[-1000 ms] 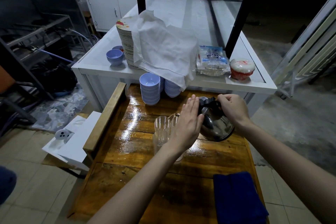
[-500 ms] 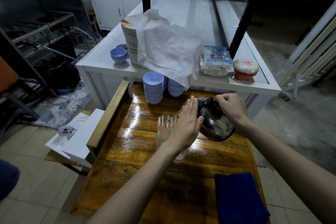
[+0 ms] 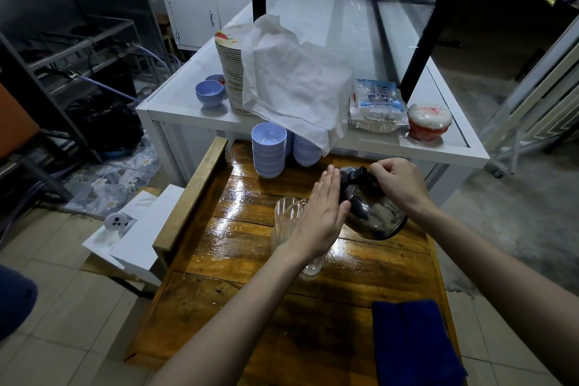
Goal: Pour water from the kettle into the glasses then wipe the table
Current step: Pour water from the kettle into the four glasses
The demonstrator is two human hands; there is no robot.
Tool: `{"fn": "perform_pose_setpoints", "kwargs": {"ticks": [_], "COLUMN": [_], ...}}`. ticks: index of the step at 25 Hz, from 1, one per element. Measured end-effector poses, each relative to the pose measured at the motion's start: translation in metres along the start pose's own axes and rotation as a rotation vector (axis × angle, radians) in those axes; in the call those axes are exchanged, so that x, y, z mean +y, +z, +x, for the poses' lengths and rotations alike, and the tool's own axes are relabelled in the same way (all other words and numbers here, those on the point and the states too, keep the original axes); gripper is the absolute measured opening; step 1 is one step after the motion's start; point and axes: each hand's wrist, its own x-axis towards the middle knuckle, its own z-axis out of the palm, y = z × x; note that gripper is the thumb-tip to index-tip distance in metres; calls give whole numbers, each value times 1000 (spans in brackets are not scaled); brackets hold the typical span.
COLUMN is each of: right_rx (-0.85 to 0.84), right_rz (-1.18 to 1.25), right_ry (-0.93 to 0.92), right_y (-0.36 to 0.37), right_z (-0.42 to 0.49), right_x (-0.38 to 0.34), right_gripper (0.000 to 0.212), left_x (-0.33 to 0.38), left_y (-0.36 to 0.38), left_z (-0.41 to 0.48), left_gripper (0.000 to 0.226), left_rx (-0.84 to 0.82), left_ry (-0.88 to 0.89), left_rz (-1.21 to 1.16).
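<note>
A: What of the kettle?
B: Steel, black-handled, it tilts toward clear ribbed glasses at mid-table. The right hand grips its handle, and the left hand lies flat-fingered against its top.
A: And the setting?
B: A wet, glossy plank table, a blue cloth at its near corner, a white counter behind. Blue lettering on the packet is unreadable.

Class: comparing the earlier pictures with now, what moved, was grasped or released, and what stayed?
Nothing visibly moved; only the camera shifted slightly. The right hand still grips the tilted kettle by its handle, the left hand stays flat beside it over the glasses, and the blue cloth remains at the near right of the table.
</note>
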Motion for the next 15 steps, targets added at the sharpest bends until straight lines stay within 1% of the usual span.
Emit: {"fn": "perform_pose_setpoints", "kwargs": {"ticks": [15], "right_rx": [18], "right_rz": [16], "right_ry": [5], "right_y": [1], "right_z": [-1], "right_x": [6], "right_gripper": [37], "left_x": [-1], "left_y": [10], "left_z": [4], "left_gripper": [64], "left_rx": [11], "left_ry": [-7], "left_rz": [19]}}
